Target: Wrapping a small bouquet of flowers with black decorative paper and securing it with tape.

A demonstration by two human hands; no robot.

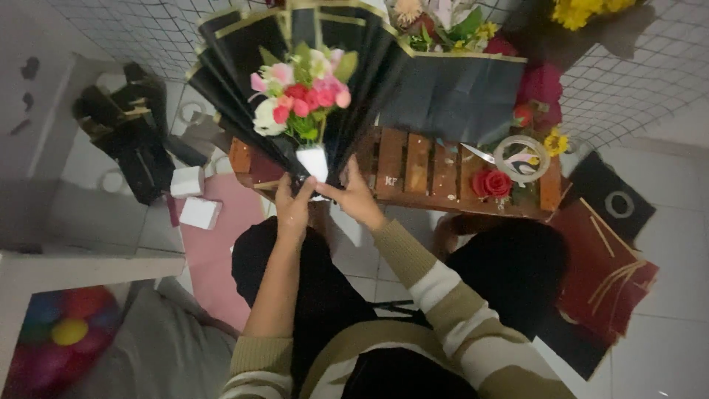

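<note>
1. Your left hand [293, 209] and right hand [357, 199] both close on the neck of the bouquet [299, 96], at its white stem wrap [313, 161].
2. Keep the black pleated paper [244, 66] pinched tight there so the fan doesn't slip.
3. The bouquet stands over the near left edge of the wooden crate [421, 166].
4. Its long axis runs away from you, blooms at the far end, stems toward your lap.
</note>
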